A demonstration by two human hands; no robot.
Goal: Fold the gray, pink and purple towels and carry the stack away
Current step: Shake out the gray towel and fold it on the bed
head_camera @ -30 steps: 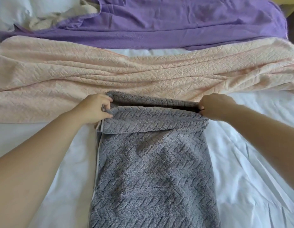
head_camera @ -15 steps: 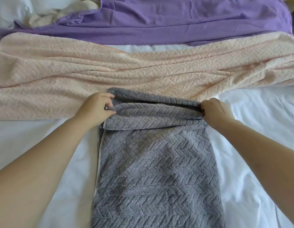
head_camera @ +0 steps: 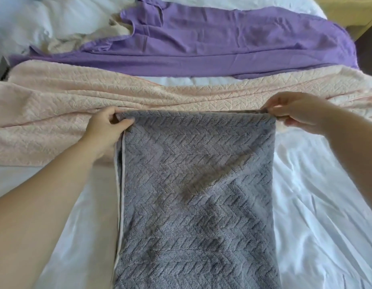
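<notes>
White bedsheet (head_camera: 318, 205) covers the bed & fills the lower frame, creased at lower right. Upper right corner: bit of yellowish wood furniture (head_camera: 347, 15) w/ dark floor below it. Upper left: white bedding, blurred, w/ a cream cloth (head_camera: 76, 40) bunched beside it.

Head view, top to bottom: purple towel (head_camera: 222, 44) lies spread across the upper frame, rumpled. Below it the pink towel (head_camera: 66, 105) stretches edge to edge across the middle, wrinkled lengthwise, herringbone weave. Gray towel (head_camera: 197, 201) runs from mid-frame down to the bottom edge, folded lengthwise, layered edges showing along its left side; its far end overlaps the pink towel.

Left hand (head_camera: 107, 130) is clenched on the gray towel's top-left corner, thumb on top. Right hand (head_camera: 299, 113) pinches the top-right corner betw. thumb & fingers. Top edge pulled straight betw. the two.

Vs. 0.5 s ago: the rolled-over flap at the gray towel's far end is gone, top now lies as one flat taut edge. Hands sit farther apart, right one higher. More of the bed's far side & the furniture now in frame.
</notes>
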